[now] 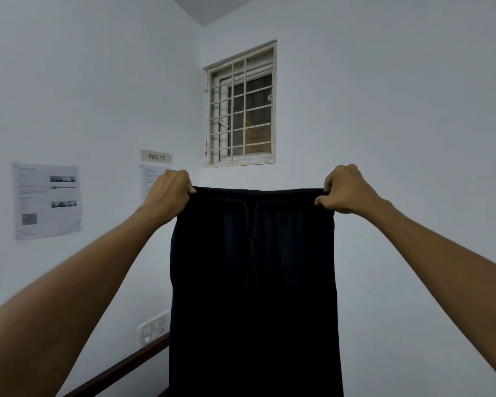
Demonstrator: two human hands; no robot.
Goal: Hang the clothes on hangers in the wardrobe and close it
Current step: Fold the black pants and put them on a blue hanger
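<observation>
The left hand [169, 193] and right hand [347, 190] each grip a top corner of the dark pants [252, 282], which hang straight before the wall [398, 110]; a blurry rail [121, 368], maybe wood, sits low left.

Both hands, left [169, 193] and right [346, 189], are raised mid-frame, stretching the waistband of dark trousers [254, 282], which hang as a wide curtain filling the lower centre. Open air lies on either side and above. Behind stand bare walls, a barred window [241, 106] at upper centre, and a dark wooden rail [121, 368] at lower left.
</observation>
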